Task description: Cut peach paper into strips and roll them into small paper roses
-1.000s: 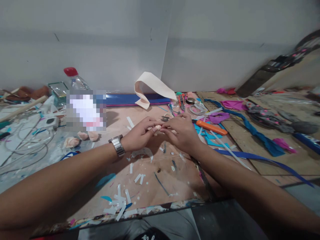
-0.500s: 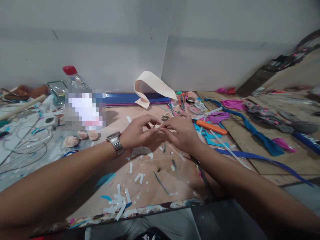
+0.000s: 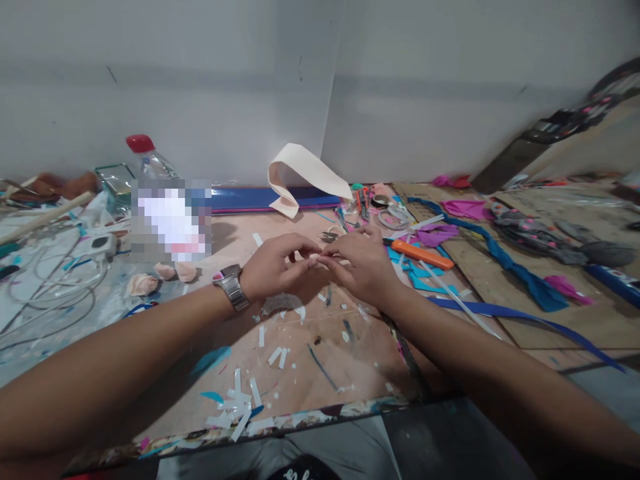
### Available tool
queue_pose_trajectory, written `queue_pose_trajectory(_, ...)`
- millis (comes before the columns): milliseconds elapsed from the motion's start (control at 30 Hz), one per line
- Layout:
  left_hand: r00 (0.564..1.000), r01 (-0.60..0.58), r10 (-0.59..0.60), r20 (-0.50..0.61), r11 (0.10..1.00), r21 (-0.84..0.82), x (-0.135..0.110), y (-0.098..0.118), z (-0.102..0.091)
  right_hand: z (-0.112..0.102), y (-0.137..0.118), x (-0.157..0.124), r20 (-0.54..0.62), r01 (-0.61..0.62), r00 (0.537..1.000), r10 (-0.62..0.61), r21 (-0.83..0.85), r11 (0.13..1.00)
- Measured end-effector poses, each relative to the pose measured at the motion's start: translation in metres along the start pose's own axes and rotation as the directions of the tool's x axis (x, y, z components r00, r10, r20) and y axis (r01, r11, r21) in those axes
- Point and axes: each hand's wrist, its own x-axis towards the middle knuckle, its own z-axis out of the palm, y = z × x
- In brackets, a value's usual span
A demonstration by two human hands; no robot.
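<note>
Over the middle of the table, my left hand (image 3: 278, 267) and my right hand (image 3: 364, 265) meet with their fingertips together. Both pinch a small pale cream piece (image 3: 314, 257), mostly hidden by the fingers; it looks like paper, but its shape cannot be made out. A metal watch (image 3: 233, 287) is on my left wrist. Left of that wrist lie a cream paper rose (image 3: 143, 285) and two smaller peach pieces (image 3: 187, 271). Beyond the hands stands a curled cream paper strip (image 3: 306, 167). An orange utility knife (image 3: 421, 254) rests just right of my right hand.
White paper scraps (image 3: 239, 402) litter the table (image 3: 300, 333) near its front edge. A bottle with a red cap (image 3: 140, 143) leans at the back left, near a white cable (image 3: 97, 248). Blue strips (image 3: 493, 237) and magenta scraps (image 3: 465, 209) lie on cardboard at right.
My hands stay in the same place. The fingers shift slightly on the small cream piece, and less of it shows now.
</note>
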Motion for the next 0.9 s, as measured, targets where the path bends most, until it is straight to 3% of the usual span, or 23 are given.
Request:
queue_pose_trajectory(200, 0.999, -0.053, 0.053, 0.001, 0.998, 0.046, -0.0018, 0.0027, 0.0002, 0.0014, 0.0026, -0.0004, 0.001, -0.017, 1.0, 0.017, 0.003, 1.0)
queue_pose_trajectory(433, 1.0, 0.009, -0.01, -0.008, 0.998, -0.055, 0.0, 0.0029, -0.0013, 0.0015, 0.0027, 0.0003, -0.004, -0.017, 1.0, 0.018, 0.054, 0.998)
queue_pose_trajectory(900, 1.0, 0.018, -0.017, 0.007, 0.989, -0.143, -0.0029, 0.0025, 0.0027, 0.0018, -0.0007, -0.0003, 0.008, -0.076, 0.997, 0.075, 0.106, 0.991)
